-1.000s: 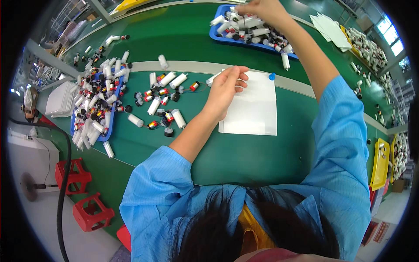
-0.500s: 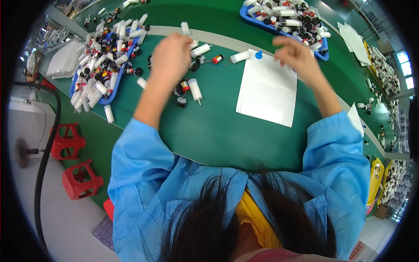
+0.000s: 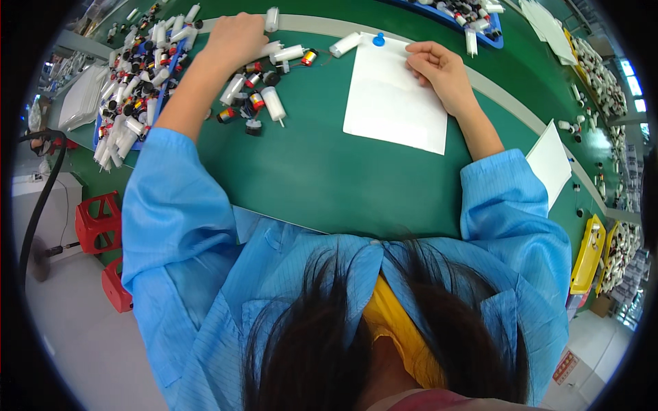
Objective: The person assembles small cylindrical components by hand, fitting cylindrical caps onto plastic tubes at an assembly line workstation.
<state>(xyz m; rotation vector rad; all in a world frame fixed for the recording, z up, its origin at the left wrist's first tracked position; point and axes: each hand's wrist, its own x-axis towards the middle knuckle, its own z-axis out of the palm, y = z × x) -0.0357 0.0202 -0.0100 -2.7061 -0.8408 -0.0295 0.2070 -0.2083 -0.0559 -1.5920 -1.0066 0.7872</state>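
My left hand (image 3: 236, 42) is over the far left of the green table, seen from its back with the fingers curled under. What they hold, if anything, is hidden. Beside it lies a white plastic cylinder (image 3: 273, 19). My right hand (image 3: 441, 74) hovers at the right side of a white sheet (image 3: 396, 103), fingers loosely bent, thumb apart from the index finger, nothing visible in them. At the sheet's far edge is a small blue suction-cup-like piece (image 3: 378, 40). Between the hands lie several small motors with red and yellow bands and white cylinders (image 3: 274, 104).
A blue tray (image 3: 159, 103) heaped with white cylinders and black parts stands on the left; another blue tray (image 3: 490, 38) is at the far right. White bags (image 3: 83, 96) lie at the left. Red stools (image 3: 99, 222), a yellow tray (image 3: 586, 257) and another white sheet (image 3: 550, 164) surround the table.
The view has shifted, so the table things sit higher in it. My left hand has reached farther away and left. My right hand has come from beyond the sheet's far right corner to its right side.
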